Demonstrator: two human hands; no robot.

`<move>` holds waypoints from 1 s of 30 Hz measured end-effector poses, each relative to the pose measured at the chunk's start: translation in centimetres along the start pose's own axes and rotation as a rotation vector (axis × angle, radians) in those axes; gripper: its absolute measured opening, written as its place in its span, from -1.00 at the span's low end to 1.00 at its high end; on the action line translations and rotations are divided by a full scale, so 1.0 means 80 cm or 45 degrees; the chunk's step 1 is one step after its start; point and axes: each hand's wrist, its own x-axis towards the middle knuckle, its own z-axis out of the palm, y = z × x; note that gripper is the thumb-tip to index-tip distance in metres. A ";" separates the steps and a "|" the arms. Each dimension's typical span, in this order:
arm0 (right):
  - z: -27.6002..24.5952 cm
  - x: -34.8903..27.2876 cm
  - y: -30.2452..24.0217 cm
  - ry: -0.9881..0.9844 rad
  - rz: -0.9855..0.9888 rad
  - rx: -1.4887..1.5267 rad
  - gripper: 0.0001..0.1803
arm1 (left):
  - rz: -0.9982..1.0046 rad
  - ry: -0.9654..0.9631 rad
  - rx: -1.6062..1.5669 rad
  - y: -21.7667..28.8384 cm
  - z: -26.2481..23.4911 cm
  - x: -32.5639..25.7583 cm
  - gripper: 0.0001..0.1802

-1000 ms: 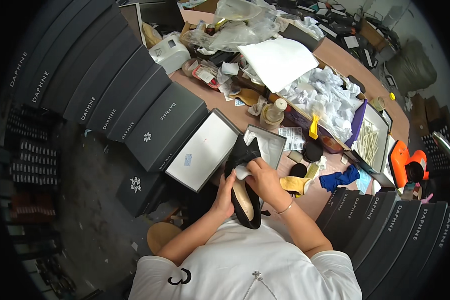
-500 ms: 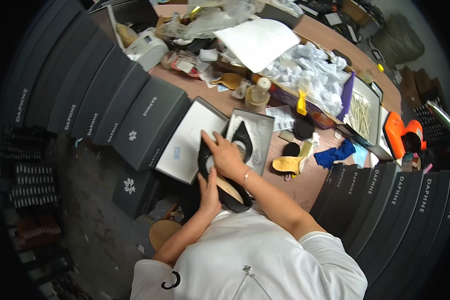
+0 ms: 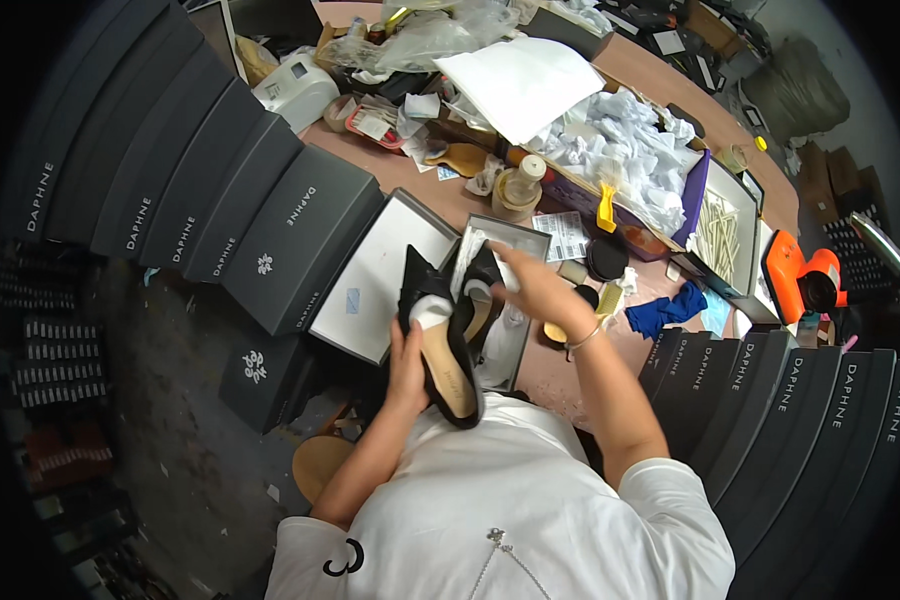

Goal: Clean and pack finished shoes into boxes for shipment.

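Observation:
A black pointed-toe shoe [image 3: 452, 365] with a beige insole and white stuffing in its toe is tilted in front of my body. My left hand [image 3: 406, 370] is closed around its side. The matching black shoe [image 3: 483, 275], also with white stuffing, sits toe-away in the grey shoebox [image 3: 535, 245] just beyond. Beside that shoe hovers my right hand [image 3: 545, 290], thumb and forefinger apart; whether a fingertip touches it I cannot make out. Left of the box lies the white-lined box lid [image 3: 375, 285].
Dark shoeboxes are stacked at left [image 3: 300, 235] and right [image 3: 740, 400]. Behind are a purple-sided box of crumpled white paper [image 3: 620, 130], a bottle [image 3: 520, 185], a blue cloth [image 3: 667, 310], an orange tape dispenser [image 3: 795, 270] and a tray of white sticks [image 3: 718, 230].
My right hand has left the held shoe and moved right, to beside the shoe in the box. The held shoe has shifted slightly right and turned, still in my left hand.

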 end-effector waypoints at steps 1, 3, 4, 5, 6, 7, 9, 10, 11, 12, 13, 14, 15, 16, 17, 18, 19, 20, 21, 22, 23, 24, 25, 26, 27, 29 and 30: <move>-0.007 0.000 0.028 -0.045 0.074 -0.374 -0.62 | 0.002 -0.192 -0.004 0.005 -0.005 0.002 -0.29; 0.021 -0.008 0.065 -0.326 -0.049 -0.960 -0.84 | -0.057 -0.156 -0.028 0.003 -0.002 0.001 -0.42; 0.042 -0.014 0.073 -0.442 -0.116 -1.167 -0.85 | -0.061 -0.201 -0.071 -0.003 -0.006 0.007 -0.46; 0.069 -0.020 0.092 -0.391 -0.160 -1.263 -0.83 | -0.145 -0.199 -0.131 -0.011 -0.012 0.014 -0.55; 0.099 -0.026 0.113 -0.341 -0.216 -1.353 -0.82 | -0.239 -0.209 -0.202 -0.016 -0.015 0.018 -0.54; 0.121 -0.032 0.128 -0.262 -0.183 -1.413 -0.78 | -0.297 -0.200 -0.228 -0.016 -0.014 0.017 -0.48; 0.120 -0.024 0.115 -0.328 -0.079 -1.339 -0.78 | -0.422 -0.228 -0.291 -0.026 -0.022 0.018 -0.41; 0.117 -0.027 0.107 -0.360 0.000 -1.299 -0.78 | -0.390 -0.203 -0.273 -0.031 -0.020 0.020 -0.42; 0.115 -0.025 0.104 -0.373 0.082 -1.192 -0.77 | -0.390 -0.210 -0.319 -0.033 -0.022 0.018 -0.42; 0.116 -0.031 0.101 -0.272 0.033 -1.098 -0.78 | -0.392 -0.219 -0.365 -0.034 -0.024 0.015 -0.42; 0.108 -0.036 0.099 -0.164 -0.016 -1.018 -0.79 | -0.327 -0.156 -0.338 -0.032 -0.017 0.011 -0.43; 0.101 -0.040 0.096 -0.059 -0.064 -0.937 -0.80 | -0.347 -0.174 -0.384 -0.027 -0.015 0.010 -0.45; 0.092 -0.045 0.093 0.119 -0.196 -0.840 -0.83 | -0.369 -0.194 -0.430 -0.021 -0.016 0.011 -0.47; 0.094 -0.051 0.094 0.011 -0.159 -0.930 -0.84 | -0.410 -0.210 -0.464 -0.022 -0.017 0.009 -0.48; 0.099 -0.056 0.094 -0.098 -0.120 -1.016 -0.86 | -0.419 -0.207 -0.436 -0.025 -0.016 0.015 -0.48; 0.105 -0.061 0.092 -0.208 -0.080 -1.100 -0.87 | -0.417 -0.197 -0.427 -0.030 -0.015 0.013 -0.49; 0.110 -0.053 0.079 -0.213 0.017 -1.107 -0.88 | -0.409 -0.193 -0.410 -0.031 -0.014 0.014 -0.49; 0.115 -0.048 0.079 -0.163 0.042 -1.104 -0.89 | -0.411 -0.192 -0.387 -0.032 -0.013 0.014 -0.49; 0.121 -0.042 0.084 -0.114 0.065 -1.102 -0.90 | -0.408 -0.182 -0.358 -0.031 -0.011 0.013 -0.49; 0.125 -0.034 0.085 -0.065 0.074 -1.102 -0.91 | -0.422 -0.200 -0.341 -0.027 -0.012 0.012 -0.47; 0.127 -0.030 0.085 -0.073 0.128 -1.086 -0.92 | -0.438 -0.207 -0.342 -0.023 -0.011 0.009 -0.45; 0.126 -0.034 0.087 -0.045 0.129 -1.075 -0.91 | -0.453 -0.213 -0.345 -0.020 -0.010 0.007 -0.43; 0.124 -0.036 0.087 -0.019 0.111 -1.068 -0.90 | -0.429 -0.191 -0.344 -0.020 -0.010 0.008 -0.43; 0.122 -0.037 0.087 0.006 0.093 -1.060 -0.88 | -0.404 -0.170 -0.346 -0.024 -0.011 0.009 -0.43; 0.120 -0.039 0.087 0.028 0.101 -1.000 -0.90 | -0.378 -0.148 -0.348 -0.025 -0.011 0.010 -0.42; 0.097 -0.046 0.069 0.051 0.106 -0.889 -0.89 | -0.373 -0.154 -0.392 -0.026 -0.010 0.010 -0.42; 0.084 -0.049 0.061 0.124 0.107 -0.728 -0.82 | -0.369 -0.156 -0.415 -0.026 -0.010 0.010 -0.42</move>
